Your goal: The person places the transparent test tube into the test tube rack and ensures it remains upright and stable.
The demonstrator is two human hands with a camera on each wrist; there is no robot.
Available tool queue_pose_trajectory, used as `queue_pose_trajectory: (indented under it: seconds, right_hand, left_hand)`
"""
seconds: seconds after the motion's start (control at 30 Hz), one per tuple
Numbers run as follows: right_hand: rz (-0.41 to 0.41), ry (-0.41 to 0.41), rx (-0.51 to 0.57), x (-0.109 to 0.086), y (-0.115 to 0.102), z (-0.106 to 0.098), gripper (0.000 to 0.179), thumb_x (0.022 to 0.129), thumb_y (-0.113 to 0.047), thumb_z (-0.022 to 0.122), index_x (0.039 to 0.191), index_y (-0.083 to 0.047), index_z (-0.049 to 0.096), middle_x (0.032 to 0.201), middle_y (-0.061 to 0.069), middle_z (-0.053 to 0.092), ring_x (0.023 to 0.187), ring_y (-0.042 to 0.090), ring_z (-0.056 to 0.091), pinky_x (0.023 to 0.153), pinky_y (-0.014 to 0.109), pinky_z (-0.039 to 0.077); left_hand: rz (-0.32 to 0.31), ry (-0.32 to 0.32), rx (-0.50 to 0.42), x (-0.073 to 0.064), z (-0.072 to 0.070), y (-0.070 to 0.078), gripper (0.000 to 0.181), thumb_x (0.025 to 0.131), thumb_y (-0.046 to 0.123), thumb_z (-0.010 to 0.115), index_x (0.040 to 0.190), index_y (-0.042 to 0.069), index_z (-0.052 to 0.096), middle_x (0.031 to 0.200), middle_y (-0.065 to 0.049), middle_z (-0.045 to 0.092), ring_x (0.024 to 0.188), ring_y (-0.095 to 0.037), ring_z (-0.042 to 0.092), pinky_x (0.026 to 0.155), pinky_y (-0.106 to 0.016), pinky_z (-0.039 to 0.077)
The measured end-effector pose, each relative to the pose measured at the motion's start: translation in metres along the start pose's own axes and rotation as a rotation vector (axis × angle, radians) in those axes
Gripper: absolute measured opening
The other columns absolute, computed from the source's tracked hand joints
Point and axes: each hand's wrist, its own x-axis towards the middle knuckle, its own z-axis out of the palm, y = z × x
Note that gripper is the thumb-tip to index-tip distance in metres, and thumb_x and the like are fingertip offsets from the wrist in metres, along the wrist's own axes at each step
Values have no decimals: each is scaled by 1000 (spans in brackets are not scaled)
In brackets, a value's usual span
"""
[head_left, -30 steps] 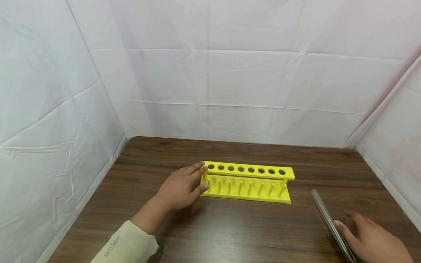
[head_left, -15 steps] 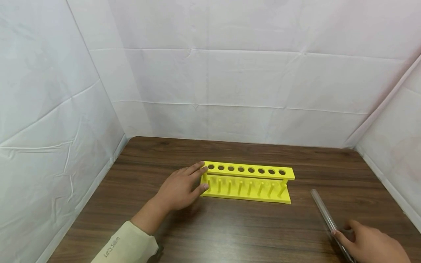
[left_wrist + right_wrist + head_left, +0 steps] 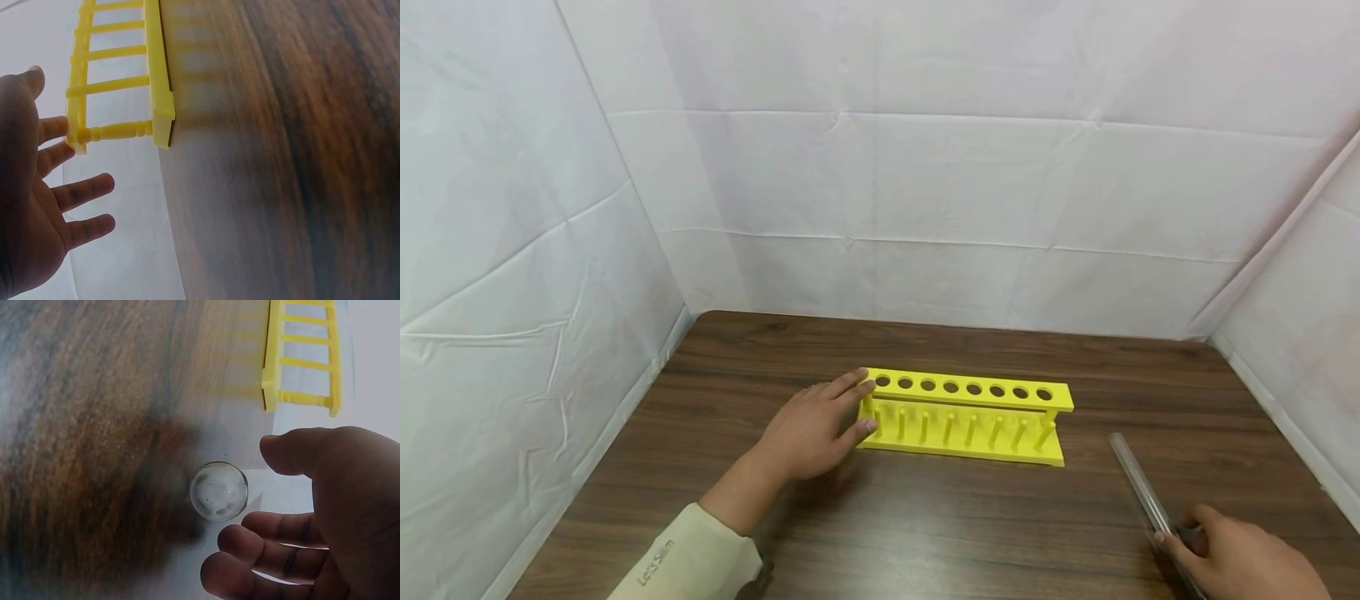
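A yellow test tube rack (image 3: 970, 389) stands on the wooden table, with a row of round holes above and pegs below. My left hand (image 3: 808, 433) rests at its left end, fingers extended, the fingertips at the top bar. In the left wrist view, two fingers (image 3: 53, 130) meet the rack's corner. A clear glass test tube (image 3: 1138, 483) lies on the table to the right of the rack. My right hand (image 3: 1251, 554) is around its near part, thumb on one side and bent fingers on the other. A gap shows between thumb and tube (image 3: 219, 491) in the right wrist view.
The dark wooden table (image 3: 940, 533) reaches back to a white cloth wall (image 3: 947, 183). Similar white cloth hangs on the left (image 3: 512, 250) and right (image 3: 1315, 350) sides.
My right hand has shifted slightly left, its thumb further over the test tube and its fingers more bent. The left hand, the rack and the tube stay put.
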Motion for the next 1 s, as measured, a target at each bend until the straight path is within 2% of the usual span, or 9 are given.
queue_pose_trajectory:
  seconds: [0.1,0.33,0.8,1.0]
  right_hand:
    - [4,-12,12,1,1,1,86,91,-71,60,115,11,61,88,4,71,72,26,68,61,51,56]
    - [21,-10,43,-1,-1,6,78,91,-69,63,114,6,62,73,-3,58,62,15,56,56,39,50]
    - [-43,45,89,2,-3,11,47,93,-45,73,100,0,64,71,-3,54,62,16,52,56,35,46]
    - [-44,51,99,1,-5,11,46,93,-40,74,98,4,64,71,-1,54,63,16,52,57,35,47]
  left_hand:
    - [-2,-5,-1,0,0,0,65,107,60,39,157,19,44,166,-1,31,140,-32,47,112,-61,36]
    - [-10,-16,-3,-1,-1,0,65,107,60,38,158,19,44,167,0,29,140,-33,46,111,-61,36]
    - [-11,-9,-13,-1,-1,0,62,107,56,42,157,20,44,166,0,30,138,-35,50,110,-61,38]
    - [-11,-16,-12,-1,-1,0,63,107,57,40,158,20,43,167,0,29,137,-35,50,110,-61,38]
